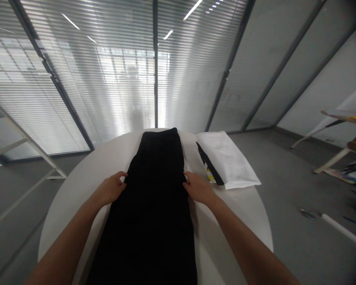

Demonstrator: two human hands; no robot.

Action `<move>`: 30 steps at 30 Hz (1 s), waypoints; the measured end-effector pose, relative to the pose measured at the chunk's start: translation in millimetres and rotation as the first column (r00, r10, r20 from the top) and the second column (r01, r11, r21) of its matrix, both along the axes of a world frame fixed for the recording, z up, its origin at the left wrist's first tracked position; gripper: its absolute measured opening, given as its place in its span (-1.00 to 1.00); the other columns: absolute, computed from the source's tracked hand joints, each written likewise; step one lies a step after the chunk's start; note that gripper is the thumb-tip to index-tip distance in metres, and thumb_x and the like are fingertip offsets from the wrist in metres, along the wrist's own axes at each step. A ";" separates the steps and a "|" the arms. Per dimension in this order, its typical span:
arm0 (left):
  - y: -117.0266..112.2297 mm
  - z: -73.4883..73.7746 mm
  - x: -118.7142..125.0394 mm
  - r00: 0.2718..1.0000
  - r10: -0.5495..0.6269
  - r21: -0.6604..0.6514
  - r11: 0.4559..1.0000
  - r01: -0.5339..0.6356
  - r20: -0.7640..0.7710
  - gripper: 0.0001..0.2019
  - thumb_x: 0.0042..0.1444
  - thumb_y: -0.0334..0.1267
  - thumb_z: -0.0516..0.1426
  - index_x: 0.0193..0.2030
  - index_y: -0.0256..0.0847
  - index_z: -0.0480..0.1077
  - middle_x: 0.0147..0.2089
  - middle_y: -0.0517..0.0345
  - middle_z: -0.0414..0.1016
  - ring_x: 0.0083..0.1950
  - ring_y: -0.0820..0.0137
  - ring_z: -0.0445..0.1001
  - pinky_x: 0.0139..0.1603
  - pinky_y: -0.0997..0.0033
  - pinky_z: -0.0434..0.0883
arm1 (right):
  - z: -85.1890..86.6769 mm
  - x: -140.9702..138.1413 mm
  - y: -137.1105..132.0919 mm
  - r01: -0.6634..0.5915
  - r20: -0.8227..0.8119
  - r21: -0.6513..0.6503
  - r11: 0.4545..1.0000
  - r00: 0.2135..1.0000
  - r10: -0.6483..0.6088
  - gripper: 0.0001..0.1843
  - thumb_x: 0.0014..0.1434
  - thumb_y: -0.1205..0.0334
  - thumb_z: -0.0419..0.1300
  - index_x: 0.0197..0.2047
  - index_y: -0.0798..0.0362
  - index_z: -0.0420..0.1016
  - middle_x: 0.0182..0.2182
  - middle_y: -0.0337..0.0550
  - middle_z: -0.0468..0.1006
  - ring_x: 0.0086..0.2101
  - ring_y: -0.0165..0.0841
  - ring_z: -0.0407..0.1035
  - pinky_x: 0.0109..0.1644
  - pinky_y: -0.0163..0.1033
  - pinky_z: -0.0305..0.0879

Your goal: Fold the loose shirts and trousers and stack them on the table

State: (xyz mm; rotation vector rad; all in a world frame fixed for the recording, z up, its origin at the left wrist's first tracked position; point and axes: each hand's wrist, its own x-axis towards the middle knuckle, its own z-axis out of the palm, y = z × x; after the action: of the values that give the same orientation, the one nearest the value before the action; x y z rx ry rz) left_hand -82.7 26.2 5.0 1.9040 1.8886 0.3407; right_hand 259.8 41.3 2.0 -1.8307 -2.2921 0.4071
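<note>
A long black garment (158, 190) lies flat along a round white table (77, 198), narrower at its far end and running out of view at the bottom. Whether it is trousers or a skirt I cannot tell. My left hand (111, 188) pinches its left edge between thumb and fingers. Opposite, at about the same height, my right hand (197, 188) is closed on the right edge. To the right of the garment rests a white plastic bag (230, 162), with a black strip and a yellow-and-white label (210, 175) along its left side.
Glass partitions with blinds (130, 91) stand behind the table. At the left is a white metal frame (26, 138). Scissors (307, 214) and a white tube (344, 231) lie on the grey floor at the right, near a wooden-edged piece of furniture (344, 116).
</note>
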 end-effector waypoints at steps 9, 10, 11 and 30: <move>-23.2 25.9 -2.9 0.931 -0.284 -0.255 0.906 0.339 0.229 -0.78 -0.06 -0.31 0.00 -0.27 -0.15 0.39 -0.51 0.26 0.40 -0.51 0.43 0.35 -0.51 0.46 0.18 | 31.9 14.1 -4.4 -0.028 -0.044 -0.170 0.985 0.999 0.021 -0.79 0.02 0.32 0.06 -0.36 0.07 0.53 -0.42 -0.14 0.55 -0.33 -0.31 0.41 -0.33 -0.29 0.13; -25.8 29.8 -3.2 0.911 -0.311 -0.306 0.869 0.388 0.271 -0.81 -0.09 -0.32 0.00 -0.33 -0.15 0.38 -0.51 0.26 0.40 -0.51 0.43 0.35 -0.51 0.47 0.20 | 34.1 13.1 -4.4 -0.028 -0.045 -0.185 0.982 0.999 0.020 -0.78 0.03 0.33 0.04 -0.44 0.08 0.52 -0.44 -0.14 0.54 -0.35 -0.31 0.41 -0.34 -0.29 0.12; -27.8 33.2 -3.6 0.892 -0.322 -0.361 0.828 0.428 0.319 -0.84 -0.10 -0.33 0.00 -0.37 -0.15 0.37 -0.52 0.26 0.39 -0.51 0.42 0.36 -0.50 0.47 0.22 | 35.3 12.3 -4.1 -0.028 -0.042 -0.194 0.981 0.999 0.020 -0.76 0.04 0.34 0.02 -0.49 0.08 0.51 -0.45 -0.13 0.54 -0.35 -0.31 0.41 -0.35 -0.28 0.12; -3.1 -3.4 22.1 0.998 -0.031 0.018 0.999 0.030 0.063 -0.60 0.12 -0.01 0.03 0.04 -0.15 0.28 -0.41 0.21 0.47 -0.40 0.35 0.43 -0.37 0.41 0.25 | 9.6 8.8 1.0 -0.036 -0.080 -0.071 0.997 0.996 0.030 -0.57 0.10 0.28 0.10 0.08 0.02 0.30 -0.23 -0.15 0.53 -0.24 -0.30 0.41 -0.20 -0.28 0.16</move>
State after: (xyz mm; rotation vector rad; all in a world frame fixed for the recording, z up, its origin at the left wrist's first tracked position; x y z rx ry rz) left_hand -60.6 23.0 1.6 1.9087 1.8199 0.4039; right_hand 268.6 42.2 11.7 -1.7770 -2.2858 0.5650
